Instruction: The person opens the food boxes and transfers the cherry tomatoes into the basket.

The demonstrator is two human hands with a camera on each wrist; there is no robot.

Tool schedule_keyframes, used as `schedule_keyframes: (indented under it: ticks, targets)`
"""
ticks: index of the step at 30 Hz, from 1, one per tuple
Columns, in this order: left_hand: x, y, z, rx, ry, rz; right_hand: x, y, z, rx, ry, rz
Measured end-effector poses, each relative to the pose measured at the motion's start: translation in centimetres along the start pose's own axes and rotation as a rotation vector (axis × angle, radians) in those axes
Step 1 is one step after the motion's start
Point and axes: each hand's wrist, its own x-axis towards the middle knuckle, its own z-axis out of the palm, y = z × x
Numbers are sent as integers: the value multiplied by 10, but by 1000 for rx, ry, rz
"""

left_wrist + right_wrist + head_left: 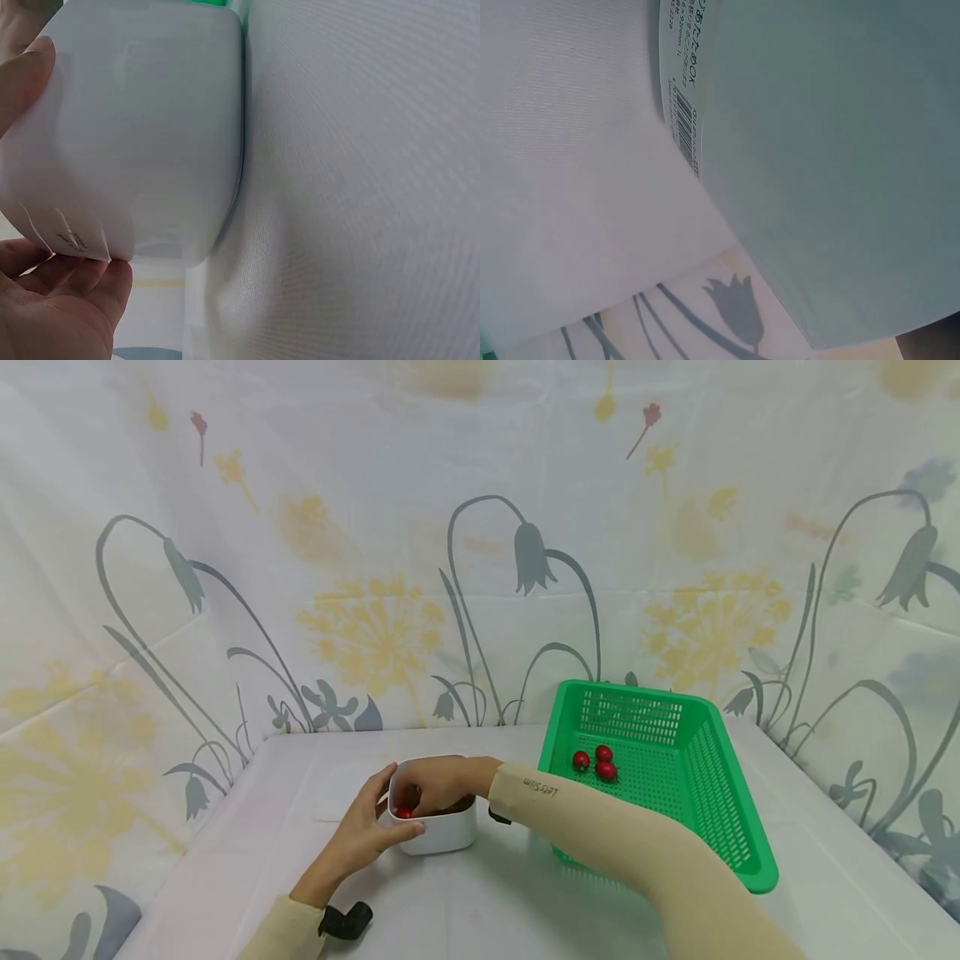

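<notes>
A white rounded plastic container (442, 833) stands on the table left of the green basket. My left hand (366, 822) grips its left end, thumb on the near wall and fingers against the far side; the left wrist view shows fingertips (109, 289) touching the container wall (150, 127). Into the container from above reaches my right hand (438, 783), its fingers bent down and partly hidden by the rim. Beside those fingers a small red cherry tomato (403, 812) shows inside. Whether the right fingers hold anything is hidden. The right wrist view is filled largely by the container's labelled wall (817, 165).
To the right a green perforated basket (761, 875) holds three red cherry tomatoes (605, 771) near its left wall. My right forearm crosses in front of it. A flower-printed curtain (480, 568) hangs behind the white-covered table (465, 910).
</notes>
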Motion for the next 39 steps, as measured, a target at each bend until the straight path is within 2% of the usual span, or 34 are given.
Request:
schedule_keyframes:
  ticks: [6,15,25,39]
  targets:
    - [0,1,0,5,-1,-12,0,2,1,87,33,93]
    - [1,-1,1,15,-4,-9,2,2,4,76,63,169]
    - [0,-2,1,-2,-4,-2,-2,1,1,140,102,155]
    - [-1,0,1,-7,0,-3,-6,-2,0,120,102,166]
